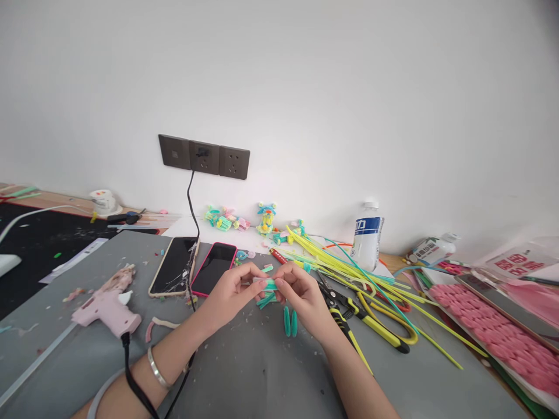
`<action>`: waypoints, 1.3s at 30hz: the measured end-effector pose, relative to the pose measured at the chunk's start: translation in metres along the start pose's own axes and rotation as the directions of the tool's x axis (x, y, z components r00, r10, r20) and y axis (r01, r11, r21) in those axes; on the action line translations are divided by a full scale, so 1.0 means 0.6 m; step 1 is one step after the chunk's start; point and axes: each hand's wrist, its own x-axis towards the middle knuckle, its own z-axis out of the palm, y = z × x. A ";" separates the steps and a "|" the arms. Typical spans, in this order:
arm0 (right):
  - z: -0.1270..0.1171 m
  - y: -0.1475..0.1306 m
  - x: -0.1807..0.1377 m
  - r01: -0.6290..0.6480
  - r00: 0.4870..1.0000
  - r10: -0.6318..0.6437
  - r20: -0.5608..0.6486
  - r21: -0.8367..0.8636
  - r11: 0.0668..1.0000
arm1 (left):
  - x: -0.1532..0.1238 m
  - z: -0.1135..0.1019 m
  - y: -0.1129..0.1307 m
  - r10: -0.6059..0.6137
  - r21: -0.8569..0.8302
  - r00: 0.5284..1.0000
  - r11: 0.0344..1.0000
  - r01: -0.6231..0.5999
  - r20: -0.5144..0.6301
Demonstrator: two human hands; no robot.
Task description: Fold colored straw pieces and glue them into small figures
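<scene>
My left hand (233, 294) and my right hand (301, 297) meet over the grey mat (244, 372), fingers pinched from both sides on a small teal pipe-cleaner piece (269, 284). More short teal pieces (266, 301) lie just under the fingers. Two teal oval loops (290, 322) rest on the mat beside my right wrist. A bracelet sits on my left wrist.
A pink glue gun (109, 308) lies at the left, its cord running under my left arm. Two phones (194, 266) lie ahead. Yellow-handled pliers (367, 317), yellow-green pipe cleaners (349, 270), a water bottle (367, 241), small finished figures (266, 218) and pink trays (493, 331) fill the right and back.
</scene>
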 end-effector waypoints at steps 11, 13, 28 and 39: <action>-0.002 0.000 0.001 -0.017 1.000 0.016 -0.011 -0.024 1.000 | 0.001 0.000 -0.001 -0.002 -0.023 1.000 1.000 0.002 0.013; -0.001 -0.001 0.001 -0.013 1.000 0.013 -0.001 0.001 1.000 | 0.002 -0.001 -0.002 -0.012 -0.030 1.000 0.999 0.012 0.010; -0.007 0.002 0.008 -0.034 0.996 0.040 -0.075 0.075 0.997 | 0.003 -0.001 -0.004 -0.023 -0.087 0.999 0.996 0.021 -0.022; -0.011 0.005 0.008 -0.241 0.970 0.234 0.059 0.239 0.941 | 0.004 -0.002 -0.011 0.028 -0.018 0.997 0.999 -0.029 -0.065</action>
